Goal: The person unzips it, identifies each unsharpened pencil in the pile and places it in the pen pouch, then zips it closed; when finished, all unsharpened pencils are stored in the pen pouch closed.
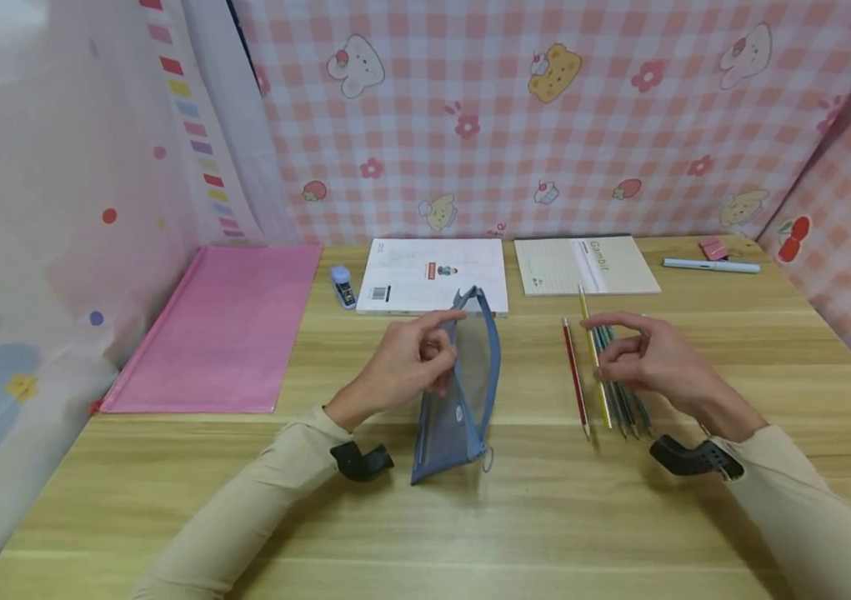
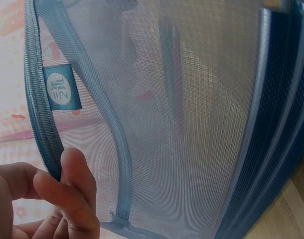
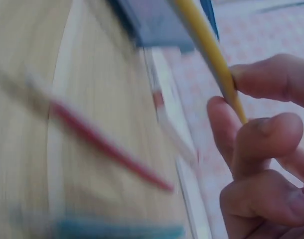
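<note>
**Wooden desk, pencils and pouch in play**

On the desk (image 1: 395, 533), the left hand (image 1: 402, 367) pinches the blue mesh pouch (image 1: 463, 392) by its rim, holding it upright. The right hand (image 1: 650, 358) has its grip closed on a yellow pencil (image 1: 594, 367), lifted over the other pencils (image 1: 623, 400) lying just right of the pouch.

The head camera looks forward and down over the wooden desk (image 1: 425, 517), the curtain wall at twelve o'clock. The left wrist camera sits almost against the mesh pouch (image 2: 192, 124), facing through it. The right wrist camera looks closely past the fingers (image 3: 261, 144) along the yellow pencil (image 3: 207, 50). Pouch (image 1: 455, 392) and pencil (image 1: 594, 367) also appear overhead.
</note>
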A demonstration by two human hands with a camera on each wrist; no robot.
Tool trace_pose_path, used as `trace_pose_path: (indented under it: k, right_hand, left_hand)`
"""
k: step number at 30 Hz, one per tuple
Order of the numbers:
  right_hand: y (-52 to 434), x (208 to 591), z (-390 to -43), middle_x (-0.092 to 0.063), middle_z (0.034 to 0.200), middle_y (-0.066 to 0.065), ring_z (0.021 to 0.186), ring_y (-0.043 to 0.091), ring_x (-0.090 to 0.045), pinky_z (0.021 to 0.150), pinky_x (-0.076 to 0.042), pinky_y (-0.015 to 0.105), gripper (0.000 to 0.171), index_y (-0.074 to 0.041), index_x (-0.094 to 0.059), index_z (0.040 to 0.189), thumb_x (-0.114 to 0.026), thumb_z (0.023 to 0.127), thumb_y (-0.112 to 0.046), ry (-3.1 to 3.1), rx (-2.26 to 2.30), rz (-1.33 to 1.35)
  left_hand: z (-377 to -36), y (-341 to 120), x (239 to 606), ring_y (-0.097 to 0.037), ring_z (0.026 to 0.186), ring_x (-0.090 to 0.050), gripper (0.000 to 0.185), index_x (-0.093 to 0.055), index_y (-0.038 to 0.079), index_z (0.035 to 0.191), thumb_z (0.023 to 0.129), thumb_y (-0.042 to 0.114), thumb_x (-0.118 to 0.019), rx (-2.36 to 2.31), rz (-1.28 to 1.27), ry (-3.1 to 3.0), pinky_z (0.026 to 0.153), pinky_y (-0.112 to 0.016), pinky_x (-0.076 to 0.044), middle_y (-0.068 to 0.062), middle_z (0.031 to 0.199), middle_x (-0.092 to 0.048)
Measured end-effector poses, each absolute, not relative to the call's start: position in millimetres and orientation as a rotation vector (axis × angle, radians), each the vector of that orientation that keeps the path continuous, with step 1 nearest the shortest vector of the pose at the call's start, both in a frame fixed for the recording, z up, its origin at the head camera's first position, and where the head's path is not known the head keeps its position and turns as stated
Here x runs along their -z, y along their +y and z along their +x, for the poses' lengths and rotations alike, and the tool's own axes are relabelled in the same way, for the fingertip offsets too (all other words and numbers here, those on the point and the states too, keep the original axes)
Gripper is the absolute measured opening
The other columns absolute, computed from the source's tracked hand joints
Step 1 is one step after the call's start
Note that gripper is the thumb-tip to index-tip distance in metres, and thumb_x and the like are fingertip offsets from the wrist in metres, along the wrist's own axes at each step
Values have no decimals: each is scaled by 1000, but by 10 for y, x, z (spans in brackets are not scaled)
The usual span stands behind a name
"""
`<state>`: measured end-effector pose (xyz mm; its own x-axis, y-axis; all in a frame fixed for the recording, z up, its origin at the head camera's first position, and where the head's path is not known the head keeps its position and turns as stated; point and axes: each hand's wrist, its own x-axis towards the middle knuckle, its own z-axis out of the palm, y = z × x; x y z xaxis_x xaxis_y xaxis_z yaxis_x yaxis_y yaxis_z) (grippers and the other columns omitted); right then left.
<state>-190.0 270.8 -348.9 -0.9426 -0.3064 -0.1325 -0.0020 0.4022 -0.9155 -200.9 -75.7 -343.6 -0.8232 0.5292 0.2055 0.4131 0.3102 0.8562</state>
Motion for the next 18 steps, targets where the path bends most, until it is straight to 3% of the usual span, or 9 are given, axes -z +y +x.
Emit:
trace_pose_path:
  k: [4, 18]
  right_hand:
    - [2431, 3406, -1904, -72, 85, -1, 57, 5, -49, 48, -43, 29, 59, -17, -50, 142, -72, 89, -8, 2355, 1619, -309]
    - [1539, 3359, -1981, -73, 83, 0, 47, 10, -45, 48, -41, 29, 60, -10, -50, 141, -74, 86, -4, 2306, 1775, -409]
  left_hand:
    - [-2003, -754, 3435, -13, 52, -62, 49, -48, 1, 146, 97, 4, -54, -1557, 888, 2447, 48, -27, -52, -12, 72, -67]
    - [-1978, -718, 3440, -14, 51, -63, 48, -50, 2, 145, 97, 4, -53, -1575, 888, 2458, 48, -29, -53, -11, 70, -66]
